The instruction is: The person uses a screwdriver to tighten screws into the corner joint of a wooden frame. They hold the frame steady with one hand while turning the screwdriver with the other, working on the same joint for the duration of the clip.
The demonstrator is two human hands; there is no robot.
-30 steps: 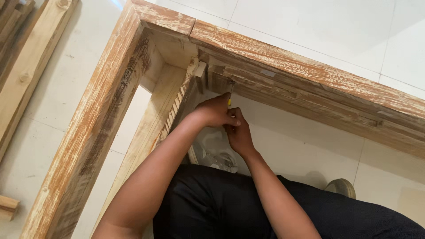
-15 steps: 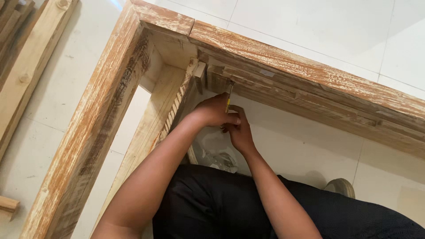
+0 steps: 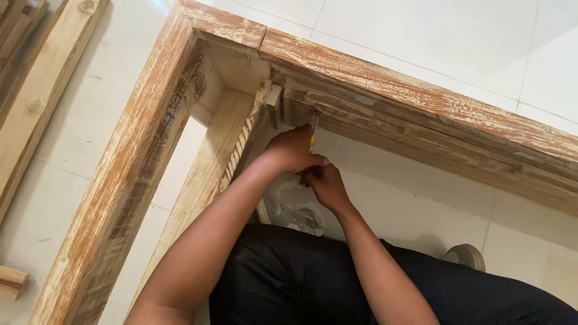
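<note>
Hard to make out much of the tool: just a thin metal shaft with a yellow bit of handle (image 3: 312,135) poking up out of the left hand (image 3: 295,150), tip pressed into the inner corner of the whitewashed, worn wooden frame (image 3: 385,90) lying on the pale tiled floor (image 3: 421,36). Rest of the handle buried in the fist, fingers wrapped tight around it. Right hand (image 3: 325,183) tucked just below and touching the left, fingers curled in, but can't tell whether gripping the tool's end or only bracing against it, since the left hand blocks the view. Something crumpled, whitish and plasticky (image 3: 298,210) on the floor under both wrists, mostly hidden by the arms. Narrower ridged wooden slat (image 3: 232,156) running alongside the left forearm inside the frame. Black trousers (image 3: 289,283) filling the bottom, a grey shoe toe (image 3: 466,256) peeking out at right. Plain light wooden planks (image 3: 36,90) off to the far left, cut off by the edge, plus a small wood offcut (image 3: 12,280) at lower left.
</note>
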